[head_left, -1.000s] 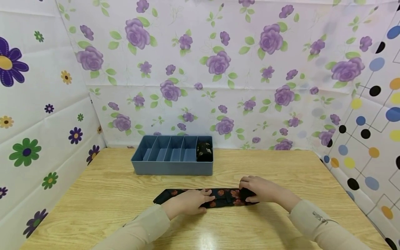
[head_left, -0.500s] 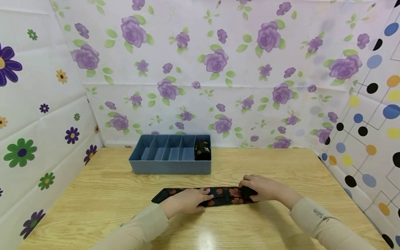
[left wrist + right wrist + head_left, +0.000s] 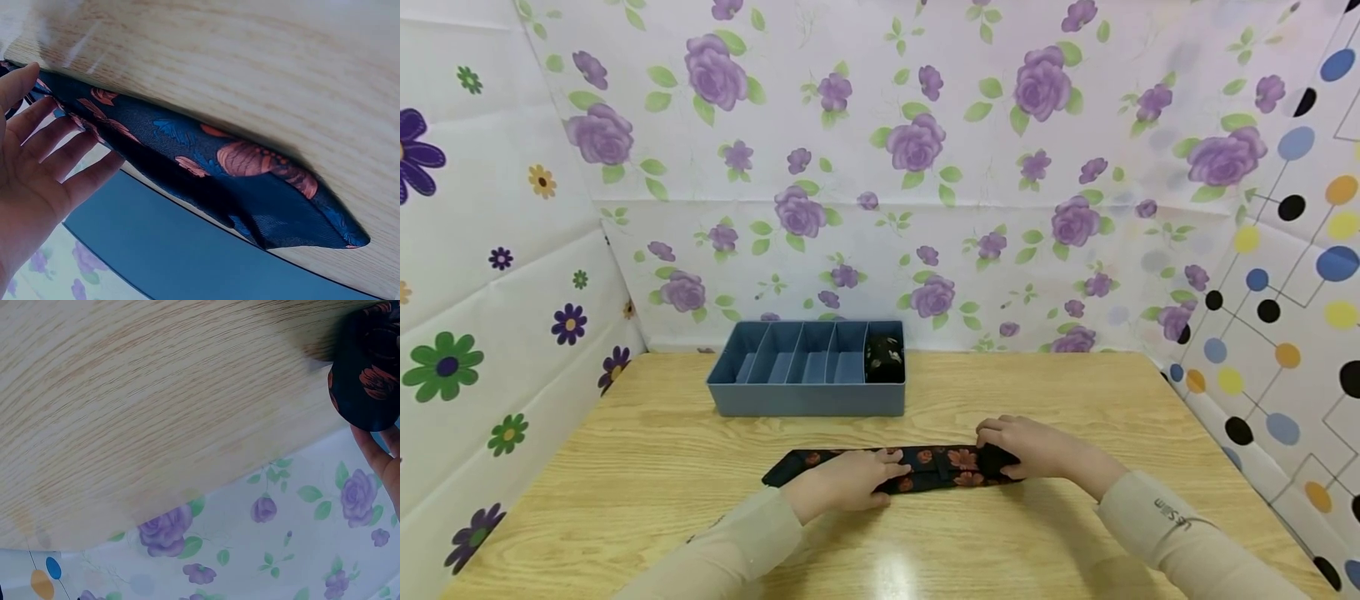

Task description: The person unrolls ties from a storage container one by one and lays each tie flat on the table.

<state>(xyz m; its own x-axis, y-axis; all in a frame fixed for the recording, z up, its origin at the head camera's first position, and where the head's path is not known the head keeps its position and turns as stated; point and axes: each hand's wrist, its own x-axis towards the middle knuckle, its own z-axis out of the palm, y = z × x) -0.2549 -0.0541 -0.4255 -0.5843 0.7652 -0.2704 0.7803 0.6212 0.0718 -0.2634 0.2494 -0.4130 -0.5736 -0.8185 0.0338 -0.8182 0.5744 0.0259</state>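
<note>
A dark necktie point(image 3: 925, 468) with orange flowers lies lengthwise across the table, its back side with the keeper loop facing up. My left hand point(image 3: 853, 482) rests on its middle; in the left wrist view the fingers point(image 3: 78, 150) are extended along the tie's edge. The tie's pointed end point(image 3: 287, 212) lies free past that hand. At the right end, my right hand point(image 3: 1026, 446) grips a rolled part of the tie, thumb and fingers bent round it. The right wrist view shows the rounded roll point(image 3: 362, 394) at the edge, with only part of the hand point(image 3: 384, 456) visible.
Behind the tie stands a blue-grey divided box point(image 3: 808, 402). Its rightmost compartment holds a rolled black patterned cloth point(image 3: 885, 360); the other compartments show bare floors. The wooden table point(image 3: 1037, 383) ends at a flowered backdrop point(image 3: 850, 167), with side curtains left and right.
The head view has shifted slightly. My right hand sits a little farther right along the tie, away from the keeper loop. The left hand stays in place on it.
</note>
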